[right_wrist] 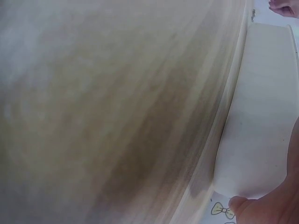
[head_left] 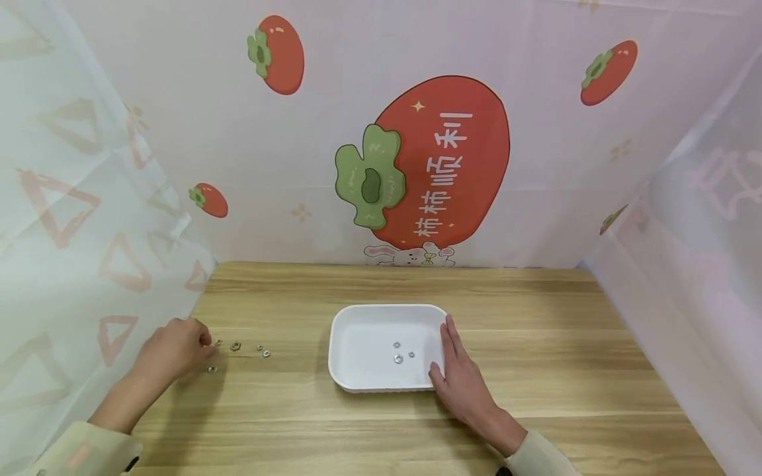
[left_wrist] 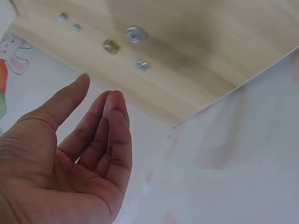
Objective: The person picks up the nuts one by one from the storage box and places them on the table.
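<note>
At the left of the table, my left hand [head_left: 178, 347] hovers by several small metal nuts [head_left: 235, 346]. Its thumb stands apart from the loosely bent fingers [left_wrist: 119, 135], with nothing between them in the left wrist view. One nut [left_wrist: 111, 46] looks brassy; the others, such as this larger nut [left_wrist: 136, 33], are silvery. A white rectangular tray [head_left: 357, 383] sits mid-table with three silvery nuts [head_left: 398, 359] inside. My right hand [head_left: 467, 390] rests on the tray's right rim, fingers extended along it and thumb over the inner side. The right wrist view catches only part of this hand [right_wrist: 271, 205].
The wood-grain table [head_left: 571, 370] backs onto a white sheet printed with red persimmons [head_left: 458, 158]. Pale hanging sheets close off the left side [head_left: 71, 218] and right side [head_left: 702, 231]. Wood surface stretches between the loose nuts and the tray.
</note>
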{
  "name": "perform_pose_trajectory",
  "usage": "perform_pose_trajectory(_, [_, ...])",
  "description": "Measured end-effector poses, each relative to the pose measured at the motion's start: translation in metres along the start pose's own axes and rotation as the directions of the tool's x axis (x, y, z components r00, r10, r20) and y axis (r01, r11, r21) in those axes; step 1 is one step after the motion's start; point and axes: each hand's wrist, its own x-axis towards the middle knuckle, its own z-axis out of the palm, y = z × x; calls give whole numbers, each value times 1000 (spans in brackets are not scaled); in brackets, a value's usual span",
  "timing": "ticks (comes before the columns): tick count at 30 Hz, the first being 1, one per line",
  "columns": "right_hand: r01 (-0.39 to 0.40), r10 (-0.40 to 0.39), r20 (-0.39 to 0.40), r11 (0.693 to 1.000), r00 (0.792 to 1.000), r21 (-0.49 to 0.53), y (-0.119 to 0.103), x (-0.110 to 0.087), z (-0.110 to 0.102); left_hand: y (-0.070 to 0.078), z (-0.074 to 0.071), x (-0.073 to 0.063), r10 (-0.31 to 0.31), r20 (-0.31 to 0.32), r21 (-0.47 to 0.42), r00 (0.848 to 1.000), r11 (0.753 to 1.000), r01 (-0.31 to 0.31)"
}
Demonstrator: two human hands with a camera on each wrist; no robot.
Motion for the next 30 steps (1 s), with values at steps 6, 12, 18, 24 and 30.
perform_pose_trajectory(6, [-6, 6, 2, 1000, 1000, -4, 0, 0, 0, 29, -6, 14, 75, -75, -21, 994, 997, -77])
perform_pose_trajectory(12, [-7, 7, -8, 1000, 1000, 1, -1, 0, 0, 64, -9, 28, 175, -146, -17, 974, 984, -180])
perform_pose_trajectory(18, [-1, 1, -15, 1000, 1000, 3, -1, -1, 1, 99, -13, 39, 243, -175, -5, 954, 969, -248])
perform_pose_trajectory(24, [-1, 1, -15, 1000, 1000, -8, 1, 0, 1, 128, -13, 51, 302, -190, 3, 934, 952, -307])
perform_pose_trajectory(30, [1, -1, -4, 1000, 1000, -10, 1, 0, 0, 153, -9, 61, 371, -180, -11, 911, 925, -379])
